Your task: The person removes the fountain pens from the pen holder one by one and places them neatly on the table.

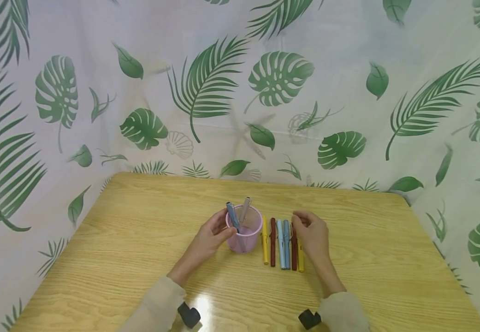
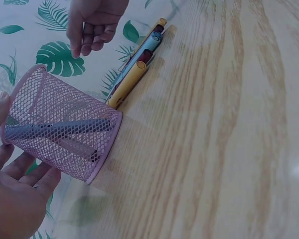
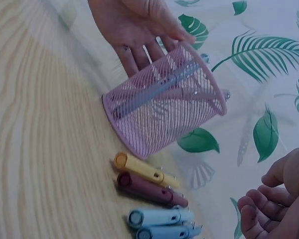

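Observation:
A pink mesh pen holder (image 1: 244,243) stands on the wooden table, and my left hand (image 1: 206,239) holds it from the left, thumb near the rim and fingers around the far side. Inside lean a blue pen (image 1: 232,215) and a greyish-beige pen (image 1: 245,208). Right of the holder lie several pens in a row: a yellow pen (image 1: 265,244), a dark red pen (image 1: 273,244), a light blue pen (image 1: 281,246), a blue pen (image 1: 287,249), then another dark red and another yellow one. My right hand (image 1: 315,234) hovers by the row's right end, fingers loosely curled around nothing.
The wooden table (image 1: 389,258) runs back to a white cloth (image 1: 223,92) printed with green leaves, which hangs behind and along both sides. Small black wrist cameras sit at the left cuff (image 1: 157,302) and right cuff (image 1: 343,311).

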`<state>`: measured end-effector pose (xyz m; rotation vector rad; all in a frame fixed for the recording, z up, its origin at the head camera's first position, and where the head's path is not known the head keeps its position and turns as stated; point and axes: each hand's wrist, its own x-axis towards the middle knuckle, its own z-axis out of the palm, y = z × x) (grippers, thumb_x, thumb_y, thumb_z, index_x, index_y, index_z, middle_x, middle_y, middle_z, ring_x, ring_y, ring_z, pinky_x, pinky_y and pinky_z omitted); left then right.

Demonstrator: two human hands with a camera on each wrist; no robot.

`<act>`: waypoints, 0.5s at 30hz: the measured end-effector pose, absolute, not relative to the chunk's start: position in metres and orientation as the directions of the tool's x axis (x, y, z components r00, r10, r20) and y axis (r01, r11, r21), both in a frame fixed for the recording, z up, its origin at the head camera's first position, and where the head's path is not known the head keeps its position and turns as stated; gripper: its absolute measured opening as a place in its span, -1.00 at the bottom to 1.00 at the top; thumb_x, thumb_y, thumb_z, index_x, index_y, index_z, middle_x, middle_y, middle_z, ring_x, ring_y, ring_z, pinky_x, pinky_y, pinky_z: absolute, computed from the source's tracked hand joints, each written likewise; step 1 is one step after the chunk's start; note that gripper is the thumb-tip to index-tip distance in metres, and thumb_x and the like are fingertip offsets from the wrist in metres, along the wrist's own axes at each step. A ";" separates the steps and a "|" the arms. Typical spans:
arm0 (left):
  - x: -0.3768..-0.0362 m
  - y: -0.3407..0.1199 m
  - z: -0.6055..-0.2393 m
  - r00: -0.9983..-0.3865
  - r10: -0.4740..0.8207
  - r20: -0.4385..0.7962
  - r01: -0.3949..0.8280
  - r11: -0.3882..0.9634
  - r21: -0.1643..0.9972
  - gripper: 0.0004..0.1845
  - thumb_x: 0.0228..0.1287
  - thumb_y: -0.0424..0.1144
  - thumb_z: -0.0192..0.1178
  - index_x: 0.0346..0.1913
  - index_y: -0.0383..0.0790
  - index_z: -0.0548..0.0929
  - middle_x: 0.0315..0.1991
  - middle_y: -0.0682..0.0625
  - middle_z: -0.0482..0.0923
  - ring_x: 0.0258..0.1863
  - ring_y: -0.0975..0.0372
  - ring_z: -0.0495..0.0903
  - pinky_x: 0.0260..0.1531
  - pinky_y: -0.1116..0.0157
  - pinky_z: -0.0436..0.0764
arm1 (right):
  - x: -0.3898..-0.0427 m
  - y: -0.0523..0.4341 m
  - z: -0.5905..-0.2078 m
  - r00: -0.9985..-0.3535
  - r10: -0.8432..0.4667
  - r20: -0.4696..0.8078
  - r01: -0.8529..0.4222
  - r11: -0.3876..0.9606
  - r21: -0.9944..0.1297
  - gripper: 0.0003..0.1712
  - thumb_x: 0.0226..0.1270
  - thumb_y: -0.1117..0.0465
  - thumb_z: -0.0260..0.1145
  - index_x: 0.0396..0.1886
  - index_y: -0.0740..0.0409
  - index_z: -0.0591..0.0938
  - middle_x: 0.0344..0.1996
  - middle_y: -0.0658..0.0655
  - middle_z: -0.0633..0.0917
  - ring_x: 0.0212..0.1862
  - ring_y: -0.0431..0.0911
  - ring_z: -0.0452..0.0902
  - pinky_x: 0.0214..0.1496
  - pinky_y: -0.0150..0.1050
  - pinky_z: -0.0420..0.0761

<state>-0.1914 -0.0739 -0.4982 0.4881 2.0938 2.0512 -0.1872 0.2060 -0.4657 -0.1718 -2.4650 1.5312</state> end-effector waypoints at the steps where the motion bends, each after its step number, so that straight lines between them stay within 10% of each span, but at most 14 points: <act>1: -0.191 -0.074 -0.498 -0.932 0.346 0.106 0.113 0.000 0.994 -0.25 0.54 -0.28 0.22 0.62 -0.34 0.12 0.53 -0.30 0.25 0.50 -0.10 0.28 0.48 0.05 0.32 | -0.187 0.203 -0.464 -0.967 0.211 0.139 -0.032 0.444 -0.896 -0.67 0.55 0.24 0.22 0.12 0.37 0.69 -0.13 0.36 0.74 -0.20 0.11 0.68 -0.42 -0.48 0.58; 15: -0.192 -0.074 -0.498 -0.934 0.339 0.112 0.116 -0.008 0.993 -0.27 0.53 -0.29 0.23 0.60 -0.35 0.14 0.52 -0.30 0.27 0.49 -0.09 0.30 0.47 0.07 0.33 | -0.192 0.170 -0.448 -0.974 0.114 0.194 -0.134 0.396 -0.908 -0.70 0.51 0.26 0.28 0.10 0.32 0.71 -0.11 0.29 0.77 -0.13 0.08 0.70 -0.26 -0.46 0.63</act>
